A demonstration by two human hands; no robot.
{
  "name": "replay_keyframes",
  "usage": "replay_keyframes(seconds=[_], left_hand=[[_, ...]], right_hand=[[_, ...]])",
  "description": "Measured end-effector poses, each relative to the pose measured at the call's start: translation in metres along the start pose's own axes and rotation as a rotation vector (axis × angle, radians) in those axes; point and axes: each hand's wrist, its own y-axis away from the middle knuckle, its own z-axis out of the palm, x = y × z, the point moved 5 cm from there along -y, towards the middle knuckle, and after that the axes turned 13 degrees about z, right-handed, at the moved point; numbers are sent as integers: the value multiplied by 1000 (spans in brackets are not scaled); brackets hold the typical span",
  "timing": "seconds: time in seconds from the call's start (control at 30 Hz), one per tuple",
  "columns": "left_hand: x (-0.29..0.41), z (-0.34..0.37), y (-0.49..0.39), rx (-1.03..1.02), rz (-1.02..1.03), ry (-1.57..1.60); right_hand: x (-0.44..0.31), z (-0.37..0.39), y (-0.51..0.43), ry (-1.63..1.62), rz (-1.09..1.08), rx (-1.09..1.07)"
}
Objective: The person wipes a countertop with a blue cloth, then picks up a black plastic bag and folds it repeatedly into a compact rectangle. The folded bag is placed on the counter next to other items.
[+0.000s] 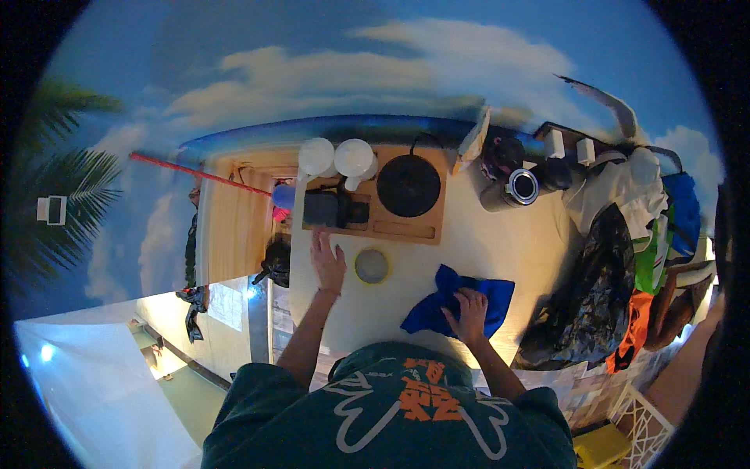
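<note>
My right hand (470,312) lies on a crumpled blue cloth (426,306) on the light tabletop (363,316), fingers spread over it; whether they pinch the fabric I cannot tell. My left hand (329,262) has its fingers apart and holds nothing. Its fingertips are at the front edge of a wooden tray (407,230), close to a dark box-shaped object (321,209). Just right of that hand, a round container or lid with a yellow rim (372,266) rests on the table. A round black plate or pan (408,186) sits on the tray's right side.
Two white cups (317,157) stand at the tray's back left. Behind right is a steel canister (511,190). Black plastic bags (586,293) and colored bags line the table's right side. A red stick (199,173) slants over wooden shelving (234,217) at left.
</note>
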Motion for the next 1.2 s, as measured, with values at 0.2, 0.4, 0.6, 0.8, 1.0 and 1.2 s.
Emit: replay_keyframes(seconds=[0.2,0.4,0.6,0.8,1.0,1.2], left_hand=[[-25,13,-53,-162,210,-205],[-64,-29,-57,114,-292,189],[-30,-80,-42,176,-614,1365],[33,-80,-18,-180,-722,1444],[69,-50,9,-425,-974,1860],[90,-48,21,-450,-767,1593]], right_hand=[[-95,15,-82,-195,-212,14],[-166,23,-127,-303,-140,-33],[-188,24,-146,-815,179,-274],[-193,4,-132,-1058,462,-413],[-219,-47,-94,-466,-116,-36],[-204,-44,-64,-667,144,-163]])
